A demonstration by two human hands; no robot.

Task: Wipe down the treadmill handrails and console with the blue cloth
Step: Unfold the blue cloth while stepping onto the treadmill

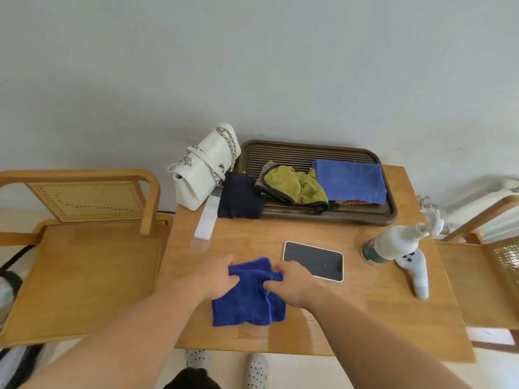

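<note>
Pale grey wall filled the upper half of the frame, and below it a light wooden table (pixel 365 304) stood between two cane-backed wooden chairs (pixel 84 262). At lower centre the blue cloth (pixel 247 301) lay bunched on the tabletop, its top edge lifted. The left hand (pixel 216 273) pinched its upper left corner and the right hand (pixel 292 282) gripped the fold at its upper right. A smartphone (pixel 313 261) lay face up just right of the cloth. Further up, a dark slatted tray (pixel 391 203) held a lighter blue cloth (pixel 351 181) and a green cloth (pixel 295 186). A white handbag (pixel 202 172) and a white remote (pixel 207 220) sat at its left. A spray bottle (pixel 393 242) stood at centre right.
</note>
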